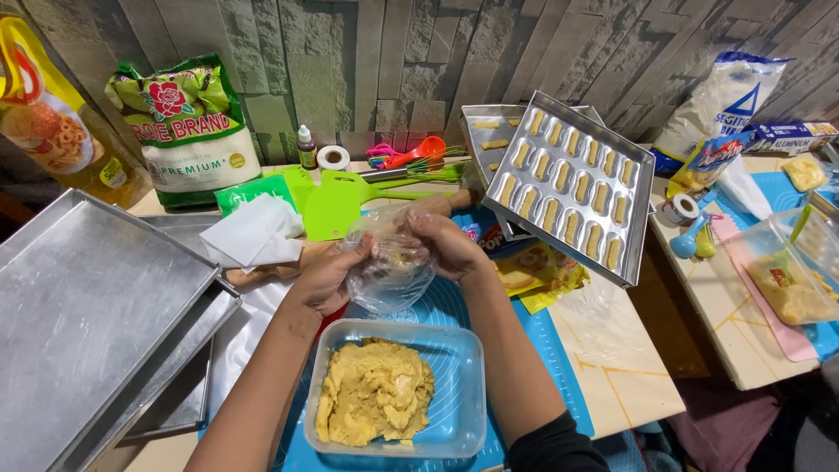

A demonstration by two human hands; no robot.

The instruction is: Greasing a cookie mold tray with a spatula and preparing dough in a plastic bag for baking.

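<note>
The fingers of the left hand (pixel 328 278) are curled and grip the left side of a thin clear plastic bag (pixel 391 271) with some yellow dough inside it. The fingers of the right hand (pixel 444 243) are also bent and pinch the upper right part of the same bag, so both hands hold it together, a little above the table.

Just below the bag stands a clear rectangular plastic container (pixel 398 392) with a lump of yellow dough (pixel 374 392) in it. The container sits on a blue silicone mat (pixel 542 350) which covers part of the light wooden table (pixel 629 376).

To the left, big flat metal trays (pixel 96 315) lie stacked one on the other. Behind the hands there are a light green plastic scraper (pixel 336 203) and a white tissue (pixel 253 234). To the right of the hands, a metal baking tray (pixel 572 183) is tilted up, and it carries rows of small oval pieces of dough. Further left, at the wall, a green and white bag of flour (pixel 188 131) stands upright.
</note>
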